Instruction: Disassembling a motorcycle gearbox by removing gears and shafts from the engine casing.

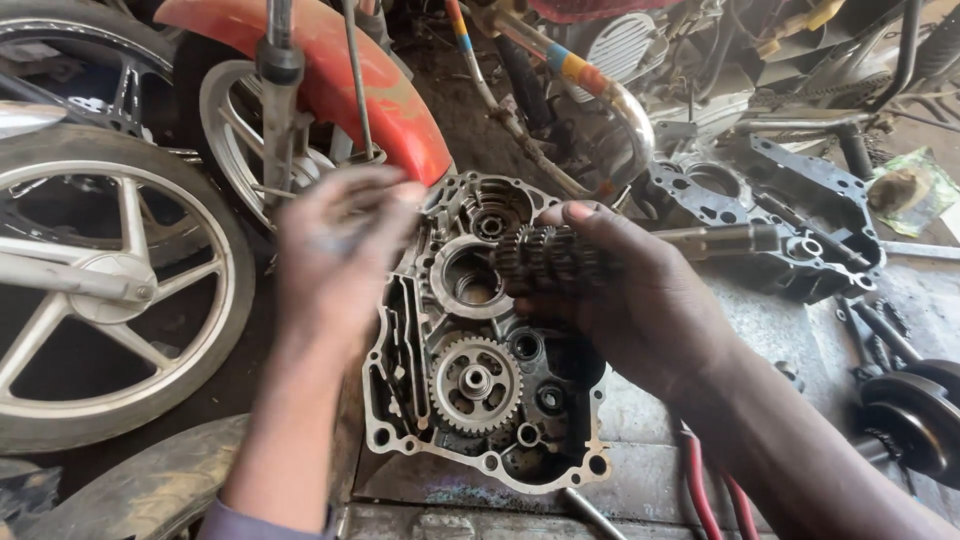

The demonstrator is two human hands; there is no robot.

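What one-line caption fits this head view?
Right hand holds a gear cluster over an open engine case; left hand alongside.

so the work surface here is a grimy grey metal-topped bench (pixel 700 440), stained and oily. lying flat on it is an open silver aluminium engine crankcase half (pixel 400 400) with a toothed steel gear (pixel 476 383) sitting in it. behind that lies a second dark grey crankcase half (pixel 800 215). red cables (pixel 700 490) trail across the near edge, and a black round crank assembly (pixel 915 410) rests at the right.

Greasy dark metal gear cluster (pixel 545 262); dull grey cast-metal engine case (pixel 400 400).
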